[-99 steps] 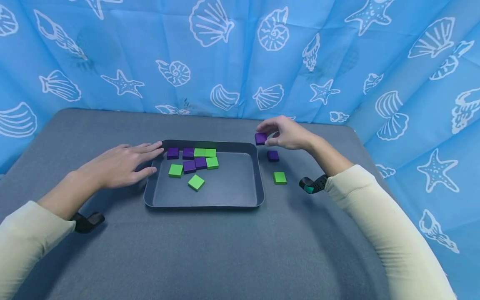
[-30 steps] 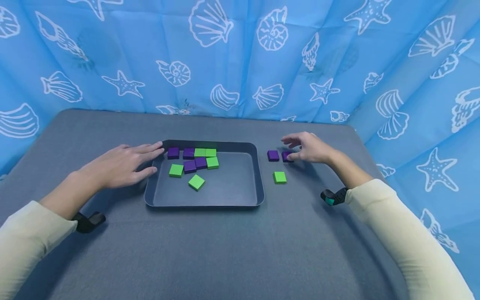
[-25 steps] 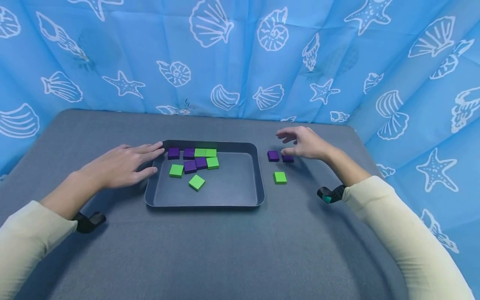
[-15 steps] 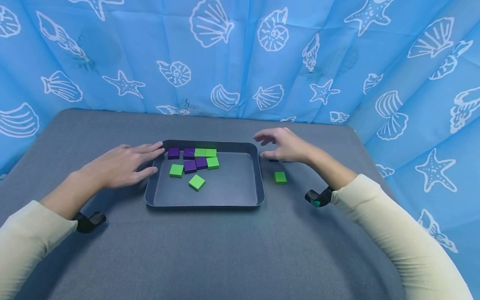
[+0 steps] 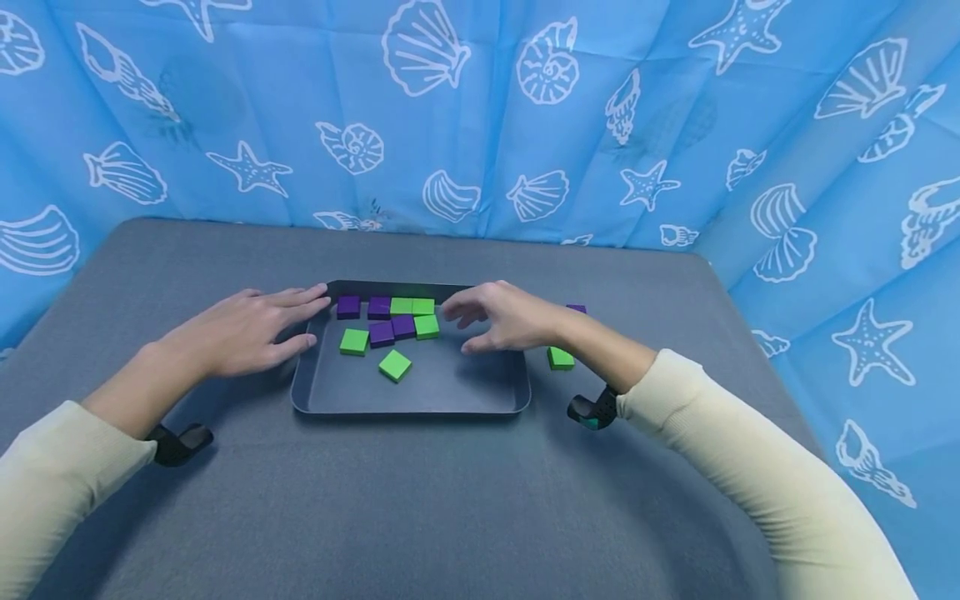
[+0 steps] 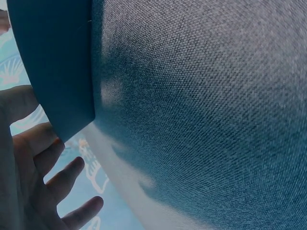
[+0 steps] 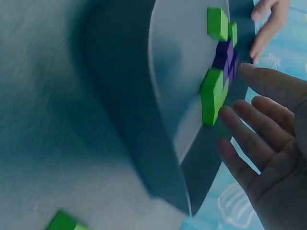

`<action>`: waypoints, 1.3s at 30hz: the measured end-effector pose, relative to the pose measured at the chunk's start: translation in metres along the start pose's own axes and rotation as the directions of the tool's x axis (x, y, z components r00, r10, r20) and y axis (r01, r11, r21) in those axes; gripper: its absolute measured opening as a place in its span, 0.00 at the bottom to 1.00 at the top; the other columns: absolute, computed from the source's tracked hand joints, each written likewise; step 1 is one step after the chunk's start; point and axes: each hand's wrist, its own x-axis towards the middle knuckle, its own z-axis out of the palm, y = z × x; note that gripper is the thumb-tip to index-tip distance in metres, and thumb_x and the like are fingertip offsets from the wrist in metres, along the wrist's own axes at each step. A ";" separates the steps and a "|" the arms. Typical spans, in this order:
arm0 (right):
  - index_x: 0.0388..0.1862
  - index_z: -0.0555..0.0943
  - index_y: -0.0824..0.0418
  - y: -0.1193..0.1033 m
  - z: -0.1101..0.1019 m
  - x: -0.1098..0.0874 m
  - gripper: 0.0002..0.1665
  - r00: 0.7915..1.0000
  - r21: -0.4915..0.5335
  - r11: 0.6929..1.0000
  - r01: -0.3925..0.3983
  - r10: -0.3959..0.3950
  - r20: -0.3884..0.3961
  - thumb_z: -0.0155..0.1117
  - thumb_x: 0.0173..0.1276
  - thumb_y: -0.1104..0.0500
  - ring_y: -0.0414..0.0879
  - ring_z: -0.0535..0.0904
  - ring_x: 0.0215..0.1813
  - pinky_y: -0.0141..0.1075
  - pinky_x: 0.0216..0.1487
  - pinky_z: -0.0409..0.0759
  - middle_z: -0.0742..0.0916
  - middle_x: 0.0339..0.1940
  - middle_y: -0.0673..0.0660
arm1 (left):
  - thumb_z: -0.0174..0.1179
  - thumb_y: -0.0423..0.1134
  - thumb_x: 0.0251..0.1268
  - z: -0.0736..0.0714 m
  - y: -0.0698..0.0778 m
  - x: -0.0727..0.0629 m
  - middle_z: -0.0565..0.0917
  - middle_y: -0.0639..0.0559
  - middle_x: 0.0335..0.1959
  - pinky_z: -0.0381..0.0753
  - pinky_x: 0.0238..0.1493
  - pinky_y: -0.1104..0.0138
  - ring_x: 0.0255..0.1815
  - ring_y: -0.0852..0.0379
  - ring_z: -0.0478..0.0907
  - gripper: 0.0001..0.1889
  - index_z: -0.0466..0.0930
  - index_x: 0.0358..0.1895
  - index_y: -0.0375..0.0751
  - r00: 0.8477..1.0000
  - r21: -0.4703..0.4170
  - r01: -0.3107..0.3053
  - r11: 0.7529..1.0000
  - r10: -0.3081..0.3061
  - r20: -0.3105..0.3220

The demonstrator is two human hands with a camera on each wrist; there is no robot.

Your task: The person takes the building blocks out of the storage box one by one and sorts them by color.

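A dark grey rectangular tray (image 5: 450, 383) holds several small green and purple square blocks, gathered toward its left and back. My left hand (image 5: 251, 332) rests on the tray's left rim, fingers mostly straight; the left wrist view shows the fingers (image 6: 64, 179) around the tray's corner. My right hand (image 5: 510, 318) hovers over the tray's right half, fingers loosely bent and holding nothing. Nearest to it is a green block (image 5: 427, 326) at the right of the cluster. In the right wrist view, a gap separates the fingertips from the green blocks (image 7: 211, 96).
Right of the tray, a green block (image 5: 560, 358) and a purple block (image 5: 576, 308) lie on the grey table (image 5: 420, 500), partly covered by my right forearm. A blue curtain (image 5: 480, 125) with white shell prints hangs behind the table.
My right hand set the purple block it held on the table beside another purple one, let go, and moved left over the tray. The left hand stayed on the rim.
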 end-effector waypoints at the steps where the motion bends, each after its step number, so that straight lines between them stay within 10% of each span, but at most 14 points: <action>1: 0.67 0.75 0.65 -0.002 0.002 0.003 0.33 1.000 0.003 1.000 0.005 -0.005 0.015 0.72 0.63 0.65 0.49 0.80 0.61 0.46 0.64 0.76 0.81 0.64 0.60 | 0.50 0.53 0.76 0.000 0.000 0.000 0.60 0.37 0.77 0.64 0.63 0.33 0.69 0.34 0.68 0.33 0.61 0.76 0.38 1.000 0.000 0.000 1.000 0.000 0.000; 39: 0.69 0.73 0.61 -0.040 0.038 0.069 0.34 0.968 -0.133 0.991 0.023 0.012 0.251 0.70 0.64 0.68 0.42 0.76 0.66 0.35 0.70 0.69 0.81 0.65 0.54 | 0.49 0.54 0.76 0.000 -0.002 0.001 0.59 0.37 0.77 0.64 0.63 0.33 0.68 0.34 0.69 0.33 0.60 0.77 0.38 1.000 -0.028 -0.004 1.000 0.004 0.011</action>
